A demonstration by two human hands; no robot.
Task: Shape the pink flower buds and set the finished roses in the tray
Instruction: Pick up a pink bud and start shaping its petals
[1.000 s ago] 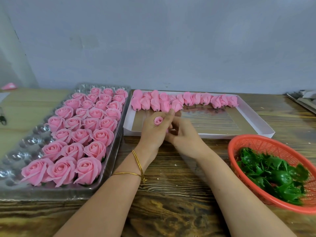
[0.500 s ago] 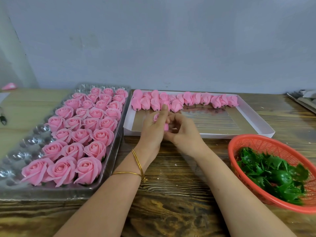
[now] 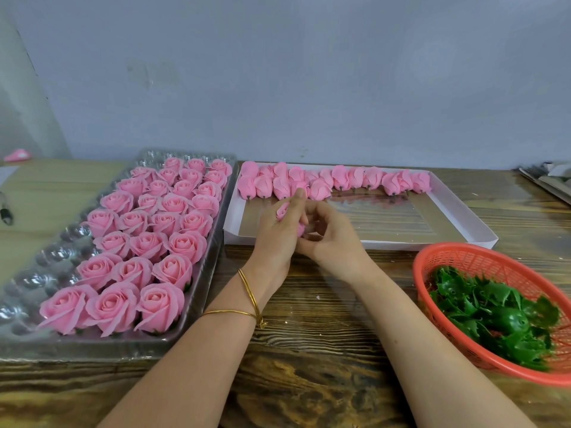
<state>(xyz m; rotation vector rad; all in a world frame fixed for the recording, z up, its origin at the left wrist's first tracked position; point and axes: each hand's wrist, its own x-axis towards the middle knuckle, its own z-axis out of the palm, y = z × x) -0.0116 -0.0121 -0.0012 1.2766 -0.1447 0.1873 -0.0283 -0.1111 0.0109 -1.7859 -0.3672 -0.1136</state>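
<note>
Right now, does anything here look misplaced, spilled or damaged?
Only a small pink object lying alone at far left, away from the rose tray; too blurred to identify. The left hand and right hand hold one pink bud.

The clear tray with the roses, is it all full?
Not full. The clear tray holds opened roses on its right side, but shiny empty cups run down its left side.

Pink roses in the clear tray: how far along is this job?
Done: finished roses fill most of the clear tray. In hand: one pink bud, pinched between left grip and right grip. Remaining: a row of unshaped buds in the white box, and empty cups along the tray's left side.
</note>
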